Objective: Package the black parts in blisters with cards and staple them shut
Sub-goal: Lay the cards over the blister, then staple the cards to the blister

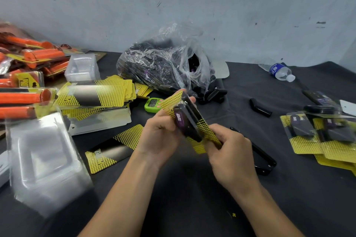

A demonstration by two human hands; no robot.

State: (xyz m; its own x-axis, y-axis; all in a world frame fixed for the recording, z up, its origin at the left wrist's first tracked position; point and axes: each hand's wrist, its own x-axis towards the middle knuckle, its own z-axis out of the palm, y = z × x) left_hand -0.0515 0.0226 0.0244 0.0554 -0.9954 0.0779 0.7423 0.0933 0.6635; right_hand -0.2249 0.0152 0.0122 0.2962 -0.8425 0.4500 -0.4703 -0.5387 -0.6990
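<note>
I see my left hand (161, 132) and right hand (231, 152) both closed on one blister pack (189, 121), lifted above the bench (192, 198) at the centre of the view. The left hand grips the pack's upper left edge, fingers curled behind the yellow dotted card; the right hand pinches its lower right corner. The pack is tilted, with a black part bearing a purple label seated in the clear shell.

Just beyond the right hand, partly hidden by it, a black stapler (264, 161) lies on the bench. Left of the held pack, one loose card (113, 150) lies flat; farther left, a stack of empty clear blisters (44, 159) sits blurred at the edge. Behind that card rises a pile of yellow cards (96, 94), and a green timer (153, 104) lies just beside the pack's top. Behind the pack stands a clear plastic bag (163, 63) of black parts, some spilled (212, 94) at its mouth. Right of the pack, well apart, finished packs (323, 136) overlap; a water bottle (279, 71) lies farther back. Orange packaged tools (28, 67) crowd the far left.
</note>
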